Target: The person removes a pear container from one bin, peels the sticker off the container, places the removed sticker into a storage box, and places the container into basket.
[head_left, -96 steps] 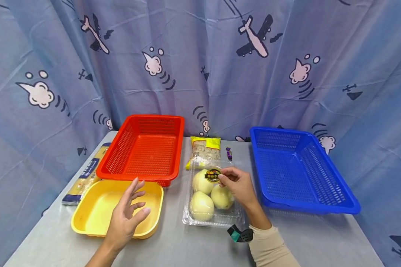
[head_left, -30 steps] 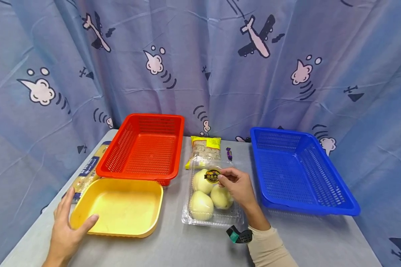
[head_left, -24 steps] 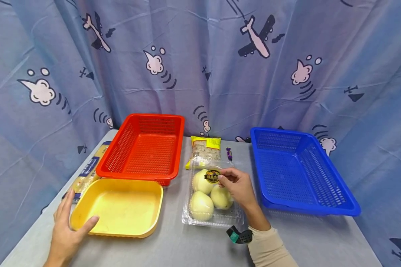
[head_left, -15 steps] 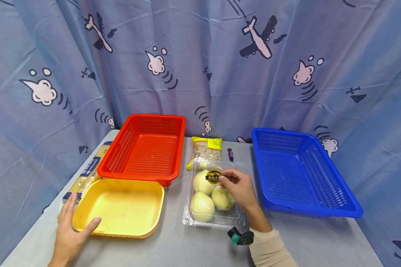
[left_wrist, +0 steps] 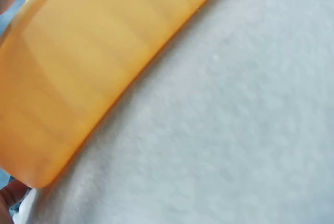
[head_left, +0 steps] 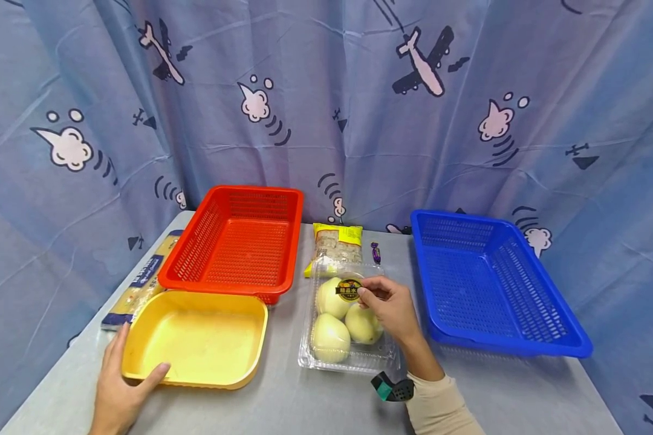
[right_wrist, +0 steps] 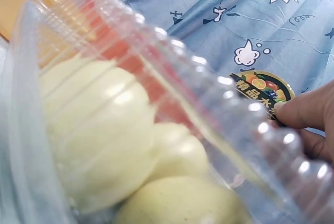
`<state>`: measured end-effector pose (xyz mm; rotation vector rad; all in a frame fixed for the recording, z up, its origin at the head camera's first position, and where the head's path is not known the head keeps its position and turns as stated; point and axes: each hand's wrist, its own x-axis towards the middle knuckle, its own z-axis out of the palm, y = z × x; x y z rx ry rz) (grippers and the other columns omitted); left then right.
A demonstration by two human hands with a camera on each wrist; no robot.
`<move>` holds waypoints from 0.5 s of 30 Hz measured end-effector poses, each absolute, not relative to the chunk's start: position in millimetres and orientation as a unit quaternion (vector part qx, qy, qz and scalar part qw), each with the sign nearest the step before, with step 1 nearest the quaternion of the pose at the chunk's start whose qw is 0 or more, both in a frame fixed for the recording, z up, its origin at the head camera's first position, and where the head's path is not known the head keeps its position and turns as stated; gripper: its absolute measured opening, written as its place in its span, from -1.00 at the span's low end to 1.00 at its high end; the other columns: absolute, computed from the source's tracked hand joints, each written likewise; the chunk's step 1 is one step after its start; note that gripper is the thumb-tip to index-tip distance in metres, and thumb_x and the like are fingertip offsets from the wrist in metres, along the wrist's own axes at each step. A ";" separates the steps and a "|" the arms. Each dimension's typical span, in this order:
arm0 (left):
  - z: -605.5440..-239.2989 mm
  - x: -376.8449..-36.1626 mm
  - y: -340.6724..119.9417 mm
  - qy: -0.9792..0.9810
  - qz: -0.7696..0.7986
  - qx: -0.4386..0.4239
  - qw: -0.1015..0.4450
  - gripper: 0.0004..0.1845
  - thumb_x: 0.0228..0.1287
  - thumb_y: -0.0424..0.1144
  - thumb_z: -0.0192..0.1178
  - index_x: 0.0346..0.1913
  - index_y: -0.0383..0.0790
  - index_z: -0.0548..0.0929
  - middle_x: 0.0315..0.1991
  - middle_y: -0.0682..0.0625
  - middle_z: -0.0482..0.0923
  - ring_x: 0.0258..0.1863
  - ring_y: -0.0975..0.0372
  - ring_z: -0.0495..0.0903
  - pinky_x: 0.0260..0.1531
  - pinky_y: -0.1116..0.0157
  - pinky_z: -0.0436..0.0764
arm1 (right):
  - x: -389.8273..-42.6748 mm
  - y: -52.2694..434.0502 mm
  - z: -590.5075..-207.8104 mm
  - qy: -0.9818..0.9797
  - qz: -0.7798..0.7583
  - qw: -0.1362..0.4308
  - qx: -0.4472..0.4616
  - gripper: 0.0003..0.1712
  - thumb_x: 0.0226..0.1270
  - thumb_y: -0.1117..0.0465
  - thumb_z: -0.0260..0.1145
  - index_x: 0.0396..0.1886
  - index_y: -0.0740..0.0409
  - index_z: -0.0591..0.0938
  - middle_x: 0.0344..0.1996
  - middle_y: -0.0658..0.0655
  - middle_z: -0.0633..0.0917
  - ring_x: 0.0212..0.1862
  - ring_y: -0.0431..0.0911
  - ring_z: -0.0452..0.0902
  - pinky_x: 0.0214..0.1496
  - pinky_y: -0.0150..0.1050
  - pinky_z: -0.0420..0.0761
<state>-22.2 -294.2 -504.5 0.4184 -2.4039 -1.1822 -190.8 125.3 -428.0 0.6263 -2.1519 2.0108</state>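
My left hand is at the near left corner of a yellow plastic basin. Its thumb lies at the near rim and its fingers, fairly straight, reach along the left side. In the left wrist view the basin's orange-looking outer wall fills the upper left, with fingertips at the edge. My right hand pinches the edge of a round black-and-gold fruit label at a clear plastic box. Inside the box are three pale yellow-green fruits. The right wrist view shows thumb and finger on the label.
A red basket stands behind the basin, and a blue basket stands at the right. A long packet lies at the left edge. Behind the box are a yellow packet and a small purple-wrapped sweet. A patterned curtain hangs behind.
My left hand has moved from above the basin out to its left side, then slightly in against the corner. The right hand keeps its pinch on the label.
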 end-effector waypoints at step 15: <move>-516.2 -21.4 -292.6 -0.871 -0.404 0.169 0.222 0.14 0.05 -0.13 0.45 0.56 -0.11 -0.11 0.47 -0.32 -0.12 0.39 -0.22 -0.06 0.32 -0.16 -0.15 | -204.4 128.8 -448.5 -0.697 0.680 0.079 0.214 -0.86 0.19 0.58 0.29 -0.24 0.60 0.60 -0.44 0.46 0.61 -0.50 -0.12 0.61 -0.42 -0.29 0.64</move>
